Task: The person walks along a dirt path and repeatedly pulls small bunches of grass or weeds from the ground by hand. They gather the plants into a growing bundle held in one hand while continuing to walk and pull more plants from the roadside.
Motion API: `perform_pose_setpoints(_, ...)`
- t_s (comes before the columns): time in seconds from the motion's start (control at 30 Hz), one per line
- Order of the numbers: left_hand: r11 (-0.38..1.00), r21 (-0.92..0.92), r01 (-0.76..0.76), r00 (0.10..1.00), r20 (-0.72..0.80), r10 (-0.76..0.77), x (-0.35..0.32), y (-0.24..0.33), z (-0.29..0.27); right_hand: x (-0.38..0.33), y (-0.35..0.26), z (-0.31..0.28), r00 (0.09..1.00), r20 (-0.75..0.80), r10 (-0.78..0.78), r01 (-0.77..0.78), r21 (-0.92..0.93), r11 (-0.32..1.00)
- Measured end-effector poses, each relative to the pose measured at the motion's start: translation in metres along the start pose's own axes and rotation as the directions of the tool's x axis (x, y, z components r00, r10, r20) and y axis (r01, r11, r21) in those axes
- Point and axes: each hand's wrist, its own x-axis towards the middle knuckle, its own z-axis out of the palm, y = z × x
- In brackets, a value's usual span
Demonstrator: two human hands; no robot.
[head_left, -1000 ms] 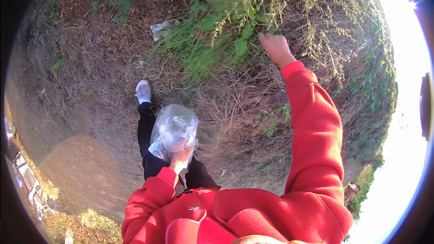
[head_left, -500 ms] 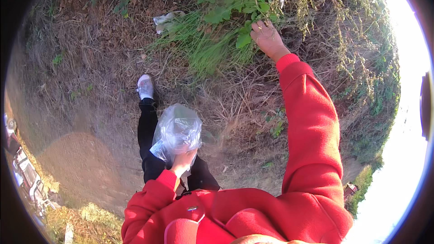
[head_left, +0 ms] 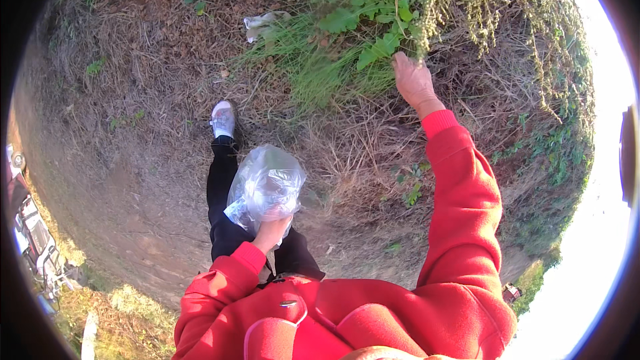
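Note:
A clear, crumpled plastic bag [head_left: 268, 180] hangs puffed out in front of my legs. My left hand [head_left: 272, 232] is closed around its lower part, and what lies inside is hard to make out. Out at the far right, my right hand [head_left: 413, 82] reaches to a leafy green plant [head_left: 370, 7]. Its fingers are pinched together at the edge of a broad green leaf [head_left: 379, 52], with the fingertips partly hidden. Thin green grass [head_left: 313, 70] grows just left of that hand.
Tall seeding weeds [head_left: 493, 0] droop beside and above my right hand. Dry straw covers the sloping ground. A pale scrap [head_left: 260, 23] lies by the grass. My white-covered shoe [head_left: 223, 119] stands on the slope. A vehicle [head_left: 37, 233] is at the far left edge.
My right hand has drawn slightly back toward me, from among the leaves to the leaf's edge. My left hand still grips the bag. The whole view has shifted a little.

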Motion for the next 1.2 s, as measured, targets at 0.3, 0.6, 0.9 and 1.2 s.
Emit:
perform_pose_setpoints(0.3,0.985,-0.174,0.007,0.997,-0.079,-0.021,-0.002,0.001,0.008,0.003,-0.062,0.027,0.845,-0.047,-0.533,0.528,-0.089,0.845)
perform_pose_setpoints(0.6,0.78,-0.61,0.142,0.969,-0.075,-0.235,-0.005,0.003,0.014,0.056,-0.081,0.069,0.771,0.249,-0.586,0.637,-0.291,0.714)
perform_pose_setpoints(0.9,0.957,0.281,-0.076,0.997,0.018,0.074,-0.008,-0.002,0.022,0.031,-0.056,0.084,0.974,-0.036,-0.225,0.226,0.28,0.933)
perform_pose_setpoints(1.2,0.947,-0.318,0.055,0.998,-0.017,-0.064,0.0,-0.002,0.015,-0.07,-0.1,0.074,0.892,0.252,-0.374,0.315,0.247,0.917)
